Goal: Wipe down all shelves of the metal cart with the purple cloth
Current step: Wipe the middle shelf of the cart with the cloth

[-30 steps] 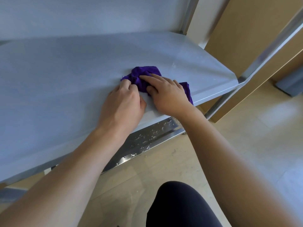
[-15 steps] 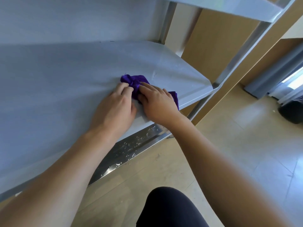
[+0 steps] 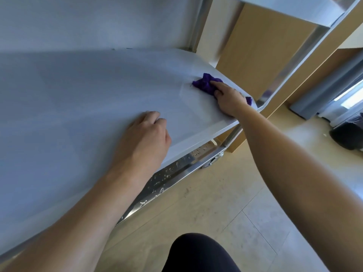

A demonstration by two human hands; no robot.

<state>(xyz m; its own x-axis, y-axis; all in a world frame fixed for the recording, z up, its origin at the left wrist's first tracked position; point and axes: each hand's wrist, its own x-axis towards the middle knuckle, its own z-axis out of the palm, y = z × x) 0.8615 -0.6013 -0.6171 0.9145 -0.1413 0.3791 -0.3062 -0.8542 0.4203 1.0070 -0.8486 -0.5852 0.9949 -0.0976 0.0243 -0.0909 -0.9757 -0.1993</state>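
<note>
The purple cloth (image 3: 205, 84) lies bunched near the right end of the cart's grey middle shelf (image 3: 78, 107). My right hand (image 3: 228, 98) presses down on it, fingers over the cloth, close to the shelf's right front corner; a bit of cloth shows past the wrist. My left hand (image 3: 145, 140) rests on the bare shelf near its front edge, fingers curled under, holding nothing, well left of the cloth. Below, the lower shelf's shiny metal rim (image 3: 176, 173) carries water drops. The upper shelf (image 3: 294, 8) crosses the top right.
A metal cart post (image 3: 290, 61) rises at the right front corner, another post (image 3: 198, 22) at the back. A wooden cabinet (image 3: 261, 52) stands behind the cart. A caster (image 3: 211, 162) sits under the lower shelf. A dark bin (image 3: 347, 134) and curtain are at right. My dark-clad knee (image 3: 196, 254) is below.
My right hand has slid the cloth to the right, toward the shelf's corner. My left hand has let go of the cloth and stays behind on the bare shelf.
</note>
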